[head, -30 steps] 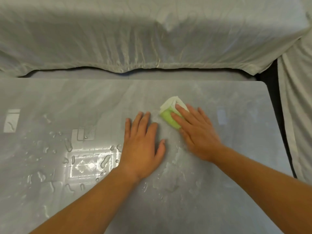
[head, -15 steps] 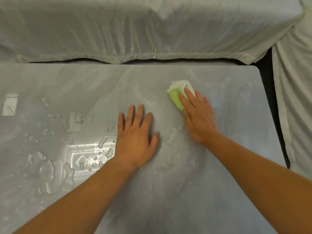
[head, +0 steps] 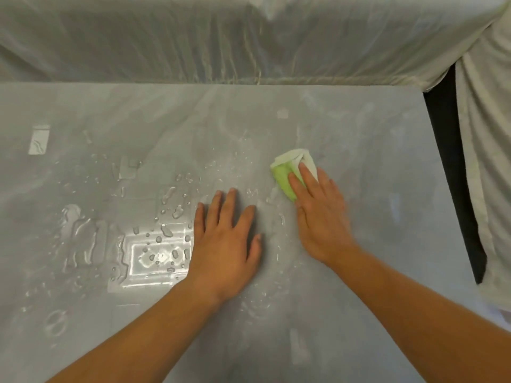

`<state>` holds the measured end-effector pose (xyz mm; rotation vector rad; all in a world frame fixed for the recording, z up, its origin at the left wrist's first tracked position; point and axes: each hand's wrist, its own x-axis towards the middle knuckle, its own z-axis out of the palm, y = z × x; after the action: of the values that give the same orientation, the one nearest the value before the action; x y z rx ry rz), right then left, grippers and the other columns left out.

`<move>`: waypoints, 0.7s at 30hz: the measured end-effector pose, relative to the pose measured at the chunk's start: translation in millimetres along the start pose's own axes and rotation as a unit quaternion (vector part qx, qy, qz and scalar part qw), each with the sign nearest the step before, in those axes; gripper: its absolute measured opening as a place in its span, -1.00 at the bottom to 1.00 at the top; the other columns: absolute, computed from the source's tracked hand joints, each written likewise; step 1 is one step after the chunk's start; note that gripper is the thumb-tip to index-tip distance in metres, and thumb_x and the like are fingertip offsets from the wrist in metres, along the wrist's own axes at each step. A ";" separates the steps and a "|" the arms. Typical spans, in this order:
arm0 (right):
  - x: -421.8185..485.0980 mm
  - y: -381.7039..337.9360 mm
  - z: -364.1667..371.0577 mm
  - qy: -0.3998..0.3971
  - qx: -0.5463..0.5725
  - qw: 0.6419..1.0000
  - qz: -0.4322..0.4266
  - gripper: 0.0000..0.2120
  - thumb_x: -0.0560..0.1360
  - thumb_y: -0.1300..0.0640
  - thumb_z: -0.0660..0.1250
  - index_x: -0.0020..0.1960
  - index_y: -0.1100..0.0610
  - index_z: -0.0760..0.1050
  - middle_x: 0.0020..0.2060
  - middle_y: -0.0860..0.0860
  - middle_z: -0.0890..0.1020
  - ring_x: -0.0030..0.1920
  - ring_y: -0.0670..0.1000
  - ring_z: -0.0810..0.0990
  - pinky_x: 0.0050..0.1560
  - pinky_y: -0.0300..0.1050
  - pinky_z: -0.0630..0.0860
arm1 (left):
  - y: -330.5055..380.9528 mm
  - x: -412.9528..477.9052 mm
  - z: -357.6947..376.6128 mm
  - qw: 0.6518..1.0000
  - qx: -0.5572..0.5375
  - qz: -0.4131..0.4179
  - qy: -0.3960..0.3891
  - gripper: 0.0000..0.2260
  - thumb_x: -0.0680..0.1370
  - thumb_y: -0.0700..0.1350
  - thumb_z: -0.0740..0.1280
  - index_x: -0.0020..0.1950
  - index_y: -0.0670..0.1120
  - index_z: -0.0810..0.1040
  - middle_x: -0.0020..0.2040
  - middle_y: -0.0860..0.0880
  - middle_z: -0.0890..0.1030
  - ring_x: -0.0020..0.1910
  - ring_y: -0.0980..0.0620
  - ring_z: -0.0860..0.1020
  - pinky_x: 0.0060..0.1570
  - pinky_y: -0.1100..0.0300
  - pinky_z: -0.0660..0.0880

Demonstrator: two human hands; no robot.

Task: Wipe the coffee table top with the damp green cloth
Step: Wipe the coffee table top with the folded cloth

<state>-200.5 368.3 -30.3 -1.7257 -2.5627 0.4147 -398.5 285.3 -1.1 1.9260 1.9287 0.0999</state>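
The grey, glossy coffee table top fills most of the view. A folded green and white cloth lies on it right of centre. My right hand presses flat on the cloth's near part, fingers stretched over it, so only the cloth's far end shows. Just to the left, my left hand rests flat on the wet table with fingers spread and nothing in it. Water drops and small puddles lie left of my left hand.
A sofa covered in pale sheeting runs along the table's far edge. More pale fabric hangs beyond the right edge, past a dark gap. Light reflections gleam on the wet left part.
My right hand pushed the cloth away across the table, then drew it slightly back. My left hand stayed flat in place. The view shifted forward over the table.
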 end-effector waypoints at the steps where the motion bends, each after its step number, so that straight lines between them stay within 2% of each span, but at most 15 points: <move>1: -23.1 -3.4 3.2 -0.012 0.000 0.999 -0.034 -0.45 0.62 0.09 0.03 0.60 -0.04 0.10 0.62 -0.03 0.09 0.60 0.19 0.06 0.57 0.18 0.05 | 2.3 -4.6 1.5 1.000 0.006 -0.007 -0.008 -0.45 0.59 0.20 -0.09 0.53 0.04 0.25 0.62 -0.13 0.03 0.59 -0.16 -0.11 0.52 -0.19 -0.19; 4: -41.7 11.9 -0.4 -0.047 0.001 0.994 -0.100 -0.47 0.63 0.06 -0.02 0.60 -0.07 0.11 0.62 -0.08 0.09 0.61 0.16 0.06 0.57 0.16 0.03 | 3.4 -12.3 7.7 0.999 0.018 -0.020 -0.030 -0.41 0.58 0.23 -0.13 0.58 0.06 0.12 0.63 -0.10 -0.06 0.59 -0.14 -0.19 0.51 -0.20 -0.21; 8: -16.2 18.4 -3.3 -0.014 0.007 1.000 0.009 -0.48 0.65 0.11 0.06 0.60 -0.04 0.13 0.62 -0.04 0.10 0.60 0.19 0.06 0.57 0.19 0.03 | -0.2 -12.1 14.9 0.999 0.027 -0.019 -0.020 -0.41 0.57 0.24 -0.12 0.58 0.08 0.14 0.63 -0.08 -0.04 0.59 -0.14 -0.16 0.52 -0.20 -0.18; 10: -38.5 0.7 6.3 0.010 -0.009 0.999 0.043 -0.46 0.63 0.09 0.05 0.60 -0.02 0.10 0.62 -0.01 0.08 0.59 0.22 0.06 0.57 0.19 0.04 | -0.6 -13.1 16.9 1.000 0.023 -0.017 -0.011 -0.41 0.57 0.23 -0.10 0.57 0.07 0.15 0.63 -0.08 -0.01 0.59 -0.14 -0.13 0.52 -0.20 -0.17; 13: -105.2 -23.9 21.2 -0.014 -0.035 0.999 -0.022 -0.42 0.59 0.06 0.03 0.61 -0.03 0.07 0.63 -0.01 0.05 0.60 0.20 0.04 0.56 0.18 0.04 | -3.6 -14.6 15.9 1.000 0.024 -0.007 -0.016 -0.42 0.58 0.20 -0.10 0.59 0.07 0.11 0.63 -0.07 -0.05 0.59 -0.12 -0.17 0.52 -0.15 -0.20; 16: -108.4 -7.1 17.1 -0.037 -0.021 0.996 -0.073 -0.45 0.62 0.08 0.04 0.60 -0.06 0.09 0.62 -0.05 0.07 0.61 0.16 0.02 0.57 0.17 0.02 | -10.8 -21.8 9.4 1.000 0.008 0.003 -0.016 -0.44 0.60 0.16 -0.07 0.59 0.04 0.13 0.63 -0.09 -0.05 0.60 -0.10 -0.17 0.53 -0.07 -0.23; 21: -81.4 -4.7 9.4 0.000 0.000 0.999 0.047 -0.47 0.64 0.09 0.02 0.61 -0.01 0.08 0.63 -0.01 0.05 0.60 0.20 0.02 0.58 0.18 -0.01 | -13.3 -68.1 10.5 1.000 0.016 -0.011 -0.003 -0.47 0.61 0.17 -0.08 0.57 0.07 0.18 0.63 -0.09 0.00 0.60 -0.11 -0.15 0.52 -0.10 -0.25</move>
<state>-174.9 290.4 -27.9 -1.8502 -2.4890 0.4176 -410.2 216.1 0.8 1.9222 1.9590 0.0577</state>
